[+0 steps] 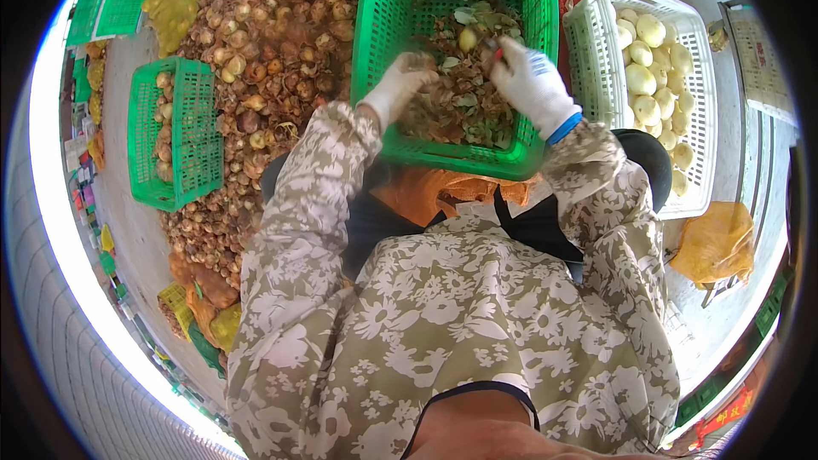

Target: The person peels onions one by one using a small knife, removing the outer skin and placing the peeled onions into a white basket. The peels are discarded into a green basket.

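Observation:
My left hand [401, 86], in a white knit glove, is over the left part of a green plastic crate [457, 158]. Its fingers are curled and blurred, and a brownish blur at the fingertips cannot be made out. Across from it, my right hand [532, 80] wears a white glove with blue print and a blue cuff. It grips a small tool with a red part [498, 53], mostly hidden by the fingers. A pale peeled onion [468, 39] shows between the hands. Below them, dry onion skins [473, 112] and greenish peelings cover the crate's floor.
A large heap of unpeeled onions [255, 70] spreads on the left, with a smaller green crate [198, 134] of onions against it. On the right stands a white plastic crate [693, 198] of peeled onions [641, 80]. An orange mesh sack [712, 243] lies below it.

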`<act>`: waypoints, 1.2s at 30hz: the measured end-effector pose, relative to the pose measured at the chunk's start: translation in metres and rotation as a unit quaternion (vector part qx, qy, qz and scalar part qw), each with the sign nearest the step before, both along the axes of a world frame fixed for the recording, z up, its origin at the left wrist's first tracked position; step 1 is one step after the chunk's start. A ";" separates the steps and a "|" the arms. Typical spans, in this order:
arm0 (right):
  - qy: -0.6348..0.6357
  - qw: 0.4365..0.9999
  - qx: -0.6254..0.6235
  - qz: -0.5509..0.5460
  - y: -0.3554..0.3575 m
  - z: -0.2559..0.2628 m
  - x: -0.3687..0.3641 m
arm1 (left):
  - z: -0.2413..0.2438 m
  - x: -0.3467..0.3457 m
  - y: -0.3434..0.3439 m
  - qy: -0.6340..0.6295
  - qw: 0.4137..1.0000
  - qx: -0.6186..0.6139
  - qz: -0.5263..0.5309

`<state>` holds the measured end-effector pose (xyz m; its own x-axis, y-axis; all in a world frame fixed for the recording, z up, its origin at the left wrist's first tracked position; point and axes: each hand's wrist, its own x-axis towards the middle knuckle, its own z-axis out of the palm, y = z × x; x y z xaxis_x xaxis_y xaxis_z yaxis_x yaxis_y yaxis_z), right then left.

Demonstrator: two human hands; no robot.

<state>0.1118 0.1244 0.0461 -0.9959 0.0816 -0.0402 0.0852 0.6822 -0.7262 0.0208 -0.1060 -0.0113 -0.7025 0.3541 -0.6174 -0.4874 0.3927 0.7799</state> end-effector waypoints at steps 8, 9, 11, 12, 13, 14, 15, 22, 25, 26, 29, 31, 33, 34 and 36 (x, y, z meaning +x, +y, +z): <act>0.033 0.829 -0.523 -0.197 0.031 0.098 0.044 | -0.123 -0.068 0.037 0.238 0.957 -0.151 0.066; 0.040 0.790 -0.566 -0.234 0.027 0.105 0.059 | -0.100 -0.063 0.048 0.241 0.951 -0.182 0.071; 0.079 0.689 -0.682 -0.231 0.030 0.107 0.069 | -0.133 -0.091 0.054 0.319 0.905 -0.283 0.000; 0.111 0.684 -0.668 -0.269 0.028 0.108 0.069 | -0.137 -0.101 0.070 0.329 0.901 -0.283 -0.006; 0.099 0.656 -0.682 -0.306 0.030 0.108 0.070 | -0.132 -0.110 0.085 0.337 0.898 -0.283 -0.006; 0.092 0.637 -0.693 -0.324 0.029 0.109 0.072 | -0.128 -0.117 0.102 0.353 0.887 -0.296 -0.017; 0.085 0.617 -0.703 -0.344 0.027 0.110 0.072 | -0.127 -0.125 0.118 0.369 0.877 -0.308 -0.029; 0.006 0.638 -0.662 -0.392 -0.005 0.137 0.083 | -0.151 -0.104 0.135 0.285 0.857 -0.360 -0.232; -0.020 0.622 -0.677 -0.393 -0.007 0.137 0.083 | -0.125 -0.093 0.111 0.203 0.934 -0.288 0.064; -0.052 0.622 -0.673 -0.397 -0.008 0.135 0.083 | -0.139 -0.091 0.094 0.198 0.942 -0.202 0.179; -0.144 0.730 -0.592 -0.310 -0.014 0.122 0.079 | -0.131 -0.077 0.028 0.056 0.940 0.087 0.324; -0.122 0.761 -0.590 -0.240 -0.031 0.083 0.063 | -0.031 -0.027 0.033 -0.165 0.897 0.225 0.343; -0.092 0.914 -0.354 -0.173 -0.050 0.043 0.047 | -0.019 0.009 0.005 -0.244 0.850 0.354 0.304; -0.104 0.948 -0.265 -0.138 -0.059 0.015 0.040 | -0.007 0.028 0.000 -0.173 0.900 0.317 0.243; -0.063 0.965 -0.243 -0.070 -0.075 -0.012 0.037 | 0.054 0.072 0.005 -0.182 0.886 0.358 0.231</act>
<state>0.1493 0.0495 0.0342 -0.9614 0.1552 -0.2273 0.2597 0.2384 -0.9358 0.0930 -0.1007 0.0425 -0.6757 0.4734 -0.5651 -0.7371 -0.4468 0.5070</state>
